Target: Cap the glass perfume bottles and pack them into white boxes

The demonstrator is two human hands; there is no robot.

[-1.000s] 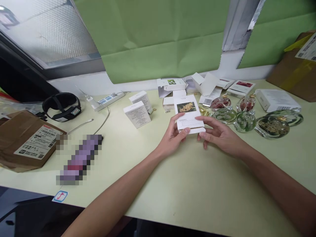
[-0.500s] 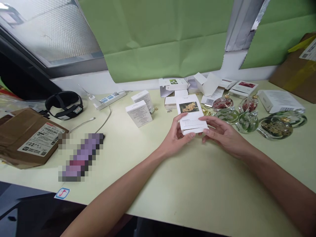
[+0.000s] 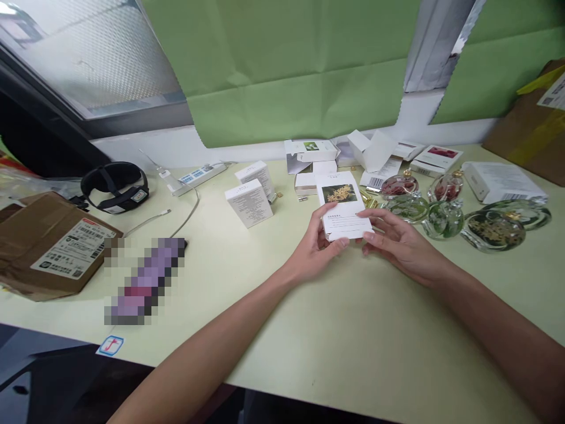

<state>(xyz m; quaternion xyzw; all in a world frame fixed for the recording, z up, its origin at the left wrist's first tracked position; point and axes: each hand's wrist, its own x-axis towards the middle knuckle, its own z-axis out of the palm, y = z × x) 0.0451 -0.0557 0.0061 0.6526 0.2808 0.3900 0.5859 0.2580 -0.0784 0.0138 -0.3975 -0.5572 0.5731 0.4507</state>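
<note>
Both my hands hold a small white box (image 3: 341, 203) with a yellow flower picture on its top face, just above the pale table (image 3: 353, 341). My left hand (image 3: 314, 246) grips its near left corner with thumb and fingers. My right hand (image 3: 397, 244) pinches its near right corner. To the right of the box stand several glass perfume bottles (image 3: 444, 218) with flowers inside and gold caps. More white boxes (image 3: 248, 202) stand to the left of it.
Opened white boxes (image 3: 368, 150) and a flat red-picture box (image 3: 435, 158) lie behind. Brown cardboard parcels sit far left (image 3: 48, 244) and far right (image 3: 534, 126). A black headband device (image 3: 115, 187), a power strip (image 3: 196, 175), a cable and a blurred purple object (image 3: 143, 280) lie on the left.
The box has been drawn slightly together between my hands, its near end now pinched closer. The view shifted a little to the left.
</note>
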